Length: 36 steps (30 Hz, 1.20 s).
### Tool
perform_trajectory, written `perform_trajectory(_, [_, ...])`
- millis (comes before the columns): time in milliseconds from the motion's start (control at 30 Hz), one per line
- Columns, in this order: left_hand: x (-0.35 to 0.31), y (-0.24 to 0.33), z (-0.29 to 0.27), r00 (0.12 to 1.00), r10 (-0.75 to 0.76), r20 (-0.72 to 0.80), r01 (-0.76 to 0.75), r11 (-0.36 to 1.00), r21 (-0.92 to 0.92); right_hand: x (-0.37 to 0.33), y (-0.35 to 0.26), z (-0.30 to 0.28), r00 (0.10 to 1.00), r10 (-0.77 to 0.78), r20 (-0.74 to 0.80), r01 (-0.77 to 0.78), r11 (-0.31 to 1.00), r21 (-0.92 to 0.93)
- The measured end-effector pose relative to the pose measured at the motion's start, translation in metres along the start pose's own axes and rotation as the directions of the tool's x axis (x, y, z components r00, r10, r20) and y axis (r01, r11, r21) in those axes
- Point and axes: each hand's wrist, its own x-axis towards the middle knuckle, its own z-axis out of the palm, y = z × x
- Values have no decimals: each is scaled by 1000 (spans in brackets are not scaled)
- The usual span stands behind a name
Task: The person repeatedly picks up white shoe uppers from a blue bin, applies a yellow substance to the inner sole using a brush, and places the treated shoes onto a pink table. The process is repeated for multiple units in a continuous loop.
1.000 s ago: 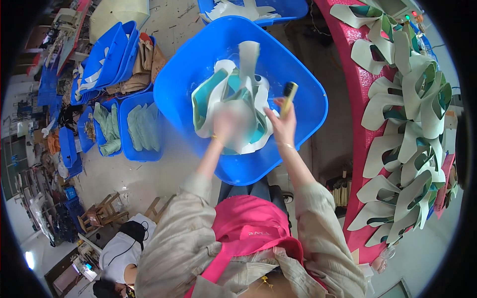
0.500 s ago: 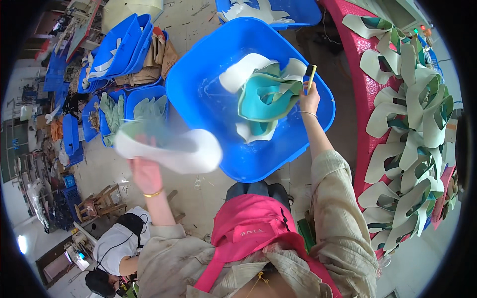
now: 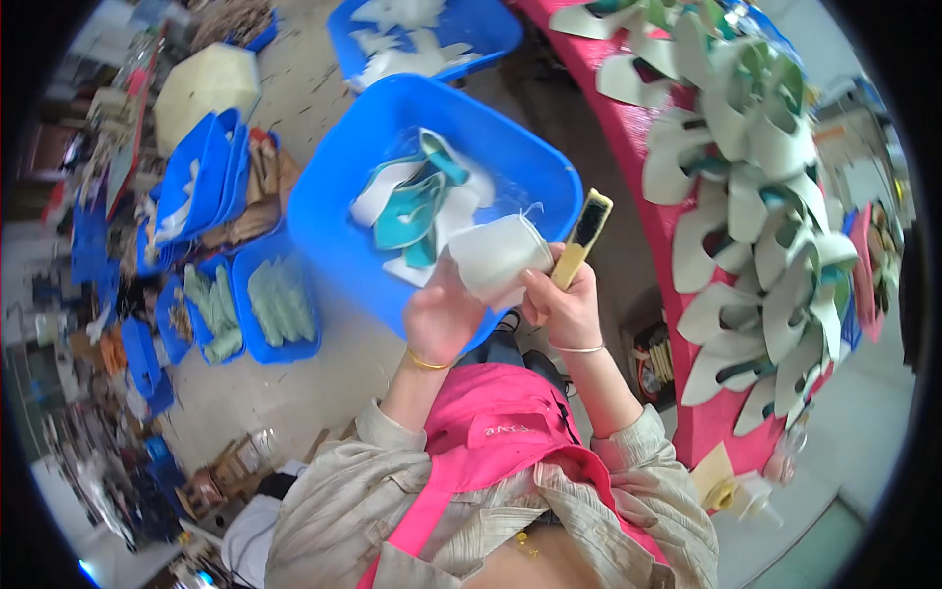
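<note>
Clasping a yellow-handled brush (image 3: 568,265) with dark bristles, the right hand (image 3: 572,312) is near the middle of the frame, its thumb laid at the right edge of a curved white piece (image 3: 498,257). I see that piece just left of the brush, over the lower right part of a big blue tub (image 3: 515,142). The left hand (image 3: 442,316) is against the piece's lower left side, blurred, its fingers partly behind it; I can't tell whether they are clamped on it. Inside the tub, left of the held piece, white and teal pieces (image 3: 397,221) lie in a loose heap. Down the right side of the frame runs a pink table (image 3: 708,432), crowded with white-and-green curved pieces (image 3: 736,123) in overlapping rows. At the top, another blue tub (image 3: 494,41) holds white scraps (image 3: 412,59). Toward the left, pale green pieces (image 3: 281,304) fill a blue bin (image 3: 316,346). A pink apron (image 3: 496,412) shows at lower centre.
</note>
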Motion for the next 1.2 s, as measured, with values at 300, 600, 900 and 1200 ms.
perform_trajectory(300, [14,-95,65,824,-552,128,518,825,227,-128,-28,-112,962,-258,-86,222,928,-299])
perform_trajectory(600, [3,-180,119,875,-471,115,299,711,637,-214,-84,-105,612,-459,-644,384,884,-266])
perform_trajectory(900, [-6,-223,130,760,-647,58,441,579,686,-242,-78,-122,511,-435,-741,302,898,-320])
perform_trajectory(1200, [-3,-231,144,635,-749,189,533,602,594,-253,-85,-126,505,-624,-596,410,781,-471])
